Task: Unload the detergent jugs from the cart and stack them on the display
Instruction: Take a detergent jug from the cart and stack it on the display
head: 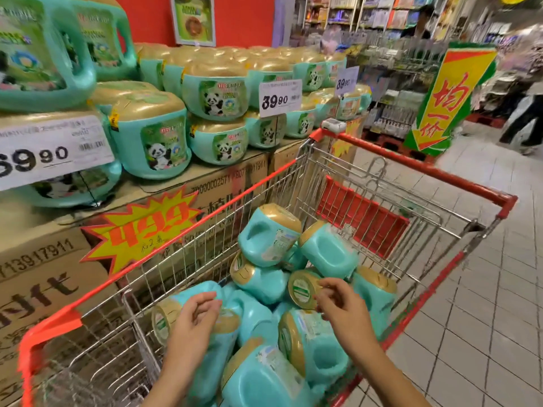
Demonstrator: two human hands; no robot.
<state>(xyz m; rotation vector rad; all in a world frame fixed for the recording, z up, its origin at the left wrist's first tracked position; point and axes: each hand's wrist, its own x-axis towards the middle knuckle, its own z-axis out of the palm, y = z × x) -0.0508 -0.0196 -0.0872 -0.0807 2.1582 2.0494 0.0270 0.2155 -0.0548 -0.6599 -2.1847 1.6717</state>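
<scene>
Teal jugs (269, 236) with gold caps lie heaped in a wire cart (361, 215), on their sides and at all angles, touching one another. They fill the basket from its near end to just short of the red seat flap.

The left hand (195, 315) is over a jug (191, 289) that lies on its side at the near left of the heap. Its fingers (210, 298) are loosely bent and spread and close on nothing. The right hand (342, 306) reaches into the middle of the heap. Its fingers (321, 284) are bent, with the tips at the rim of a round gold cap (301, 289) that faces the camera. Whether they pinch the cap or only touch it, I cannot tell.

The cart has a red rim and a red handle (426, 168) and stands just beside the display. There, more of the same jugs (217, 98) with panda labels stand upright in stacked rows. They rest on the surface formed by the tops of cardboard boxes (44, 274).

White price cards reading 39.90 (280, 98) and 69.90 (50, 151) stand among the rows. A yellow and red star sign (144, 230) marked 499 is fixed to the front of the boxes.

Behind the display is a red wall (235, 19) with a framed poster (194, 20). To the right a yellow, red and green banner (449, 98) stands on the pale tiled floor (484, 289). Beyond it are blurred shelves (367, 13) of goods.
</scene>
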